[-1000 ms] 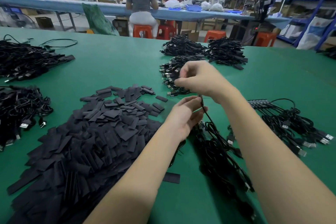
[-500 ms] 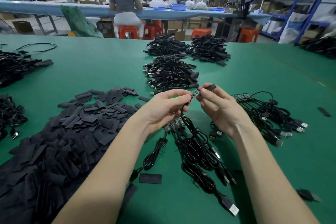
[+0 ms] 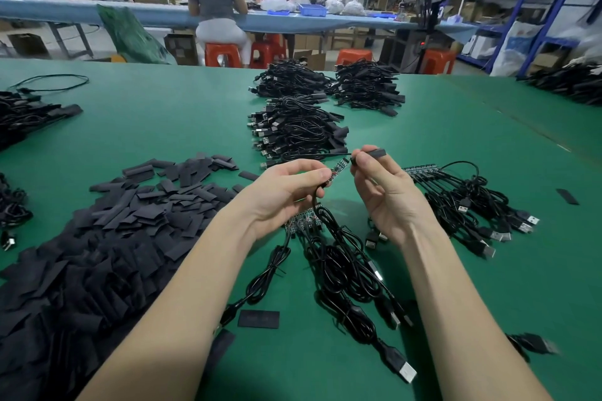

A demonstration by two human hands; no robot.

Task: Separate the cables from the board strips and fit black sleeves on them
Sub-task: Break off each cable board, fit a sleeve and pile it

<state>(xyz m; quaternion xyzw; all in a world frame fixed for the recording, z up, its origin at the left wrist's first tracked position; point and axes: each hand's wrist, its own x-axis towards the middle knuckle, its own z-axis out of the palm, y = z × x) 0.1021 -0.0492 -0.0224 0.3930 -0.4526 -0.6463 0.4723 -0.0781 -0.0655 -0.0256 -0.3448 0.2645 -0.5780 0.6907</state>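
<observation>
black sleeve (image 3: 374, 152) now pinched in right hand (image 3: 384, 192), brought up to board end (image 3: 337, 168) pinched by left hand (image 3: 286, 192); ready for sliding on.

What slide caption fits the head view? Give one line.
Left hand holds small board on cable; right hand pinches black sleeve.

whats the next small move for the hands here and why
Probably bring the black sleeve pinched in the right hand over the free tip of the small board that the left hand holds on its cable. The sleeve sits just beside that tip, not yet on it, and the board is bare.
</observation>
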